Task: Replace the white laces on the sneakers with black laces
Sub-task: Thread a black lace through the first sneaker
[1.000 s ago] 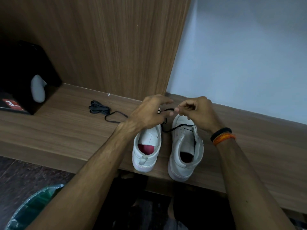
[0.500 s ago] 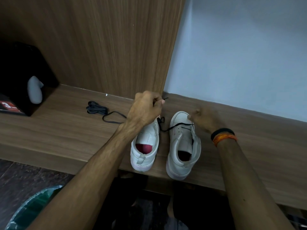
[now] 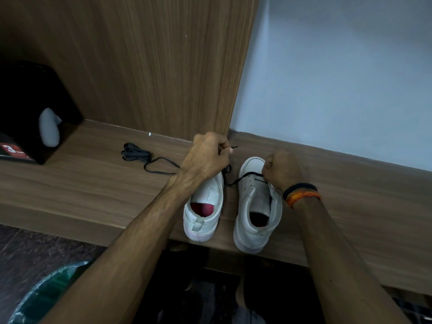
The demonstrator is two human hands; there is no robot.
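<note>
My left hand (image 3: 205, 157) is curled round one end of the black lace (image 3: 236, 180), its tip poking out past my fingers. My right hand (image 3: 280, 170) is fisted on the other end, over the right sneaker (image 3: 256, 206). The left sneaker (image 3: 203, 206) sits under my left wrist. A second lace (image 3: 136, 154) lies bundled left of my left hand.

white sneakers (image 3: 233, 204) side by side, heels nearest | black lace (image 3: 243, 177) taut (right shoe's eyelets)

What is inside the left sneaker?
Inside the left sneaker a red lining or insole shows at the heel opening. Further forward, the left hand and wrist cover its interior.
</note>
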